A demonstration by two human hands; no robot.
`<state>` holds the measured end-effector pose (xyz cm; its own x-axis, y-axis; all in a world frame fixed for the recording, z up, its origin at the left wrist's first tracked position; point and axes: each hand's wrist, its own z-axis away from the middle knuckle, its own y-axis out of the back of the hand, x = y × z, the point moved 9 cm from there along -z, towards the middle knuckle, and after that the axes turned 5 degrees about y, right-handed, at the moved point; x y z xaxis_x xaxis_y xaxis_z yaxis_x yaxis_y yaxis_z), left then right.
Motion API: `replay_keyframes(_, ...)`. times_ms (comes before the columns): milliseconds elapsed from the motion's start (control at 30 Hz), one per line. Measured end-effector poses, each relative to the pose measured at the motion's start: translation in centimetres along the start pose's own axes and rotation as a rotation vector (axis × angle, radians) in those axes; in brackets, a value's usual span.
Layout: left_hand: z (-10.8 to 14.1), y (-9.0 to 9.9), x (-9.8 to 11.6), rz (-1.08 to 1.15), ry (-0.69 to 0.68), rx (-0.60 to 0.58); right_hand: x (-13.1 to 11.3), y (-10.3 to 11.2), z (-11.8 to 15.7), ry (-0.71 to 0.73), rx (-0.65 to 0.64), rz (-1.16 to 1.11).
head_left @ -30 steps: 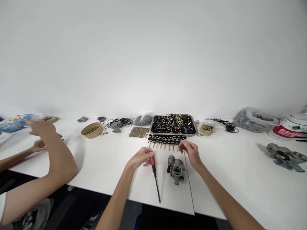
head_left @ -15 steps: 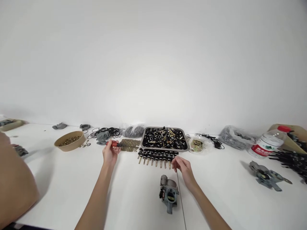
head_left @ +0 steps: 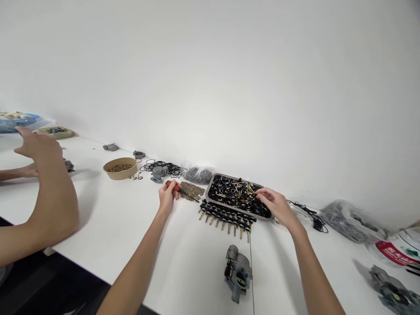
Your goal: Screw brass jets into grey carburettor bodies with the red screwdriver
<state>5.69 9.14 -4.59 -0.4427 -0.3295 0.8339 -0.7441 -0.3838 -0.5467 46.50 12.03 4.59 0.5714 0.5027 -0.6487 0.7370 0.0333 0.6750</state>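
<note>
My left hand (head_left: 166, 199) is closed round the red handle of a screwdriver (head_left: 173, 186); its dark shaft points right over a spread of small brass parts (head_left: 193, 190). My right hand (head_left: 275, 203) reaches over the right part of a metal tray (head_left: 219, 204) heaped with black and brass screw-like pieces (head_left: 229, 188). Its fingertips are pinched together among the pieces, and what lies between them cannot be made out. Along the tray's front edge similar pieces (head_left: 226, 215) stand in a row, brass ends toward me. Nearer to me, a grey carburetor (head_left: 239, 273) rests on the table.
To the left stand a round tub (head_left: 120, 174) of brass parts, black rings (head_left: 166, 167) and a bag of dark parts (head_left: 198, 175). A co-worker's arm (head_left: 54, 197) extends over the table's left side. At right are a bag (head_left: 351, 218), a bottle (head_left: 395, 251) and another carburetor (head_left: 395, 293).
The view has turned left and tilted. My right hand has moved from the right end of the row up to the tray. My left hand still holds the screwdriver.
</note>
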Motion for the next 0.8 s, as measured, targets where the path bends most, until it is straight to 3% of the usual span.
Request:
replay_keyframes(100, -0.2, 0.3, 0.1, 0.016, 0.003, 0.006, 1.7, -0.4, -1.5, 0.053, 0.046, 0.094)
replay_keyframes(267, -0.4, 0.7, 0.5, 0.034, 0.0, 0.022, 4.4, -3.7, -2.1, 0.101, 0.007, 0.175)
replay_keyframes(467, -0.6, 0.8, 0.7, 0.01, -0.014, 0.031, 4.3, -7.4, -2.3, 0.227, -0.058, 0.263)
replay_keyframes(800, -0.8, 1.1, 0.6, -0.038, -0.036, 0.038, 4.1, -6.5, -2.2, 0.234, -0.014, 0.353)
